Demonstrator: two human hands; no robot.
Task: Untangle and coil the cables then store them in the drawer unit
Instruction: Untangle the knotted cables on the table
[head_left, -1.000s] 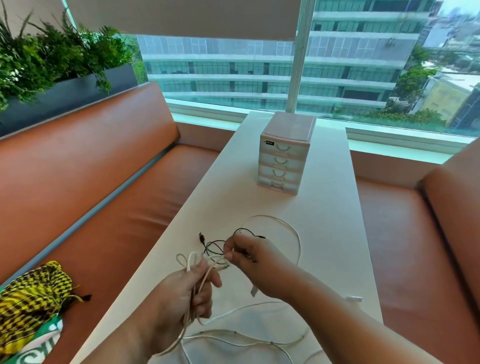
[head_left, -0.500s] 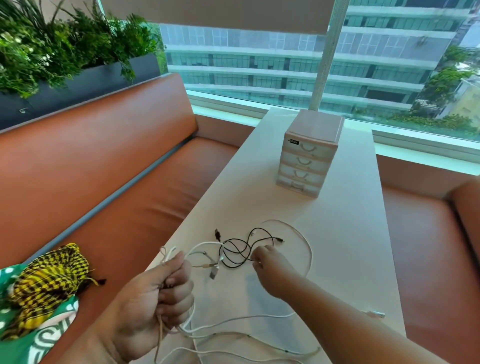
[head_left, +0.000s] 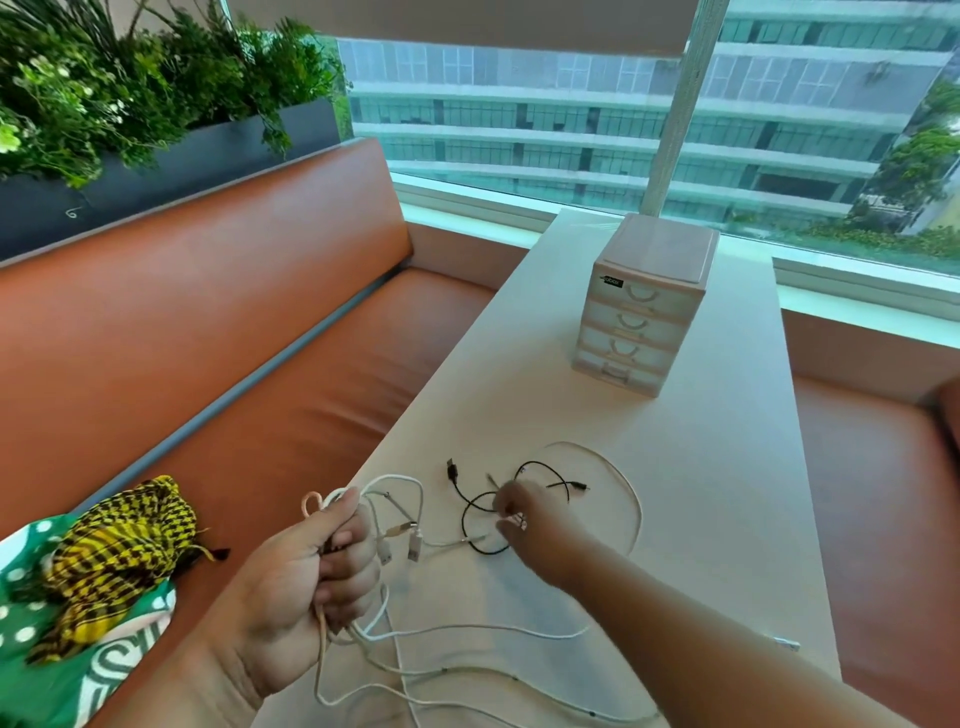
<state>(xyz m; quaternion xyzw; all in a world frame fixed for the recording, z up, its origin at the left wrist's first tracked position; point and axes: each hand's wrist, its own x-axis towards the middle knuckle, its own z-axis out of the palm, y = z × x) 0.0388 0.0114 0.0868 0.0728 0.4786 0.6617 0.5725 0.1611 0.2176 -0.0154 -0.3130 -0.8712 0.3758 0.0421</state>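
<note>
The white round cables (head_left: 374, 631) showed pale against the cream-white matt table top (head_left: 727, 519), and one peach-tinted cord loop (head_left: 311, 501) stood out among them. The thin black cable (head_left: 453, 473) was dark throughout. The pale pink plastic drawer unit (head_left: 660, 249) had milky translucent drawer fronts and a small black label (head_left: 612, 282) with light lettering. The padded leather bench (head_left: 208, 338) was plain orange-brown. A woven cloth (head_left: 119, 556) bore a yellow-and-black check, and a green fabric (head_left: 21, 613) carried white dots. The dark grey planter box (head_left: 171, 166) held green foliage (head_left: 156, 62).
</note>
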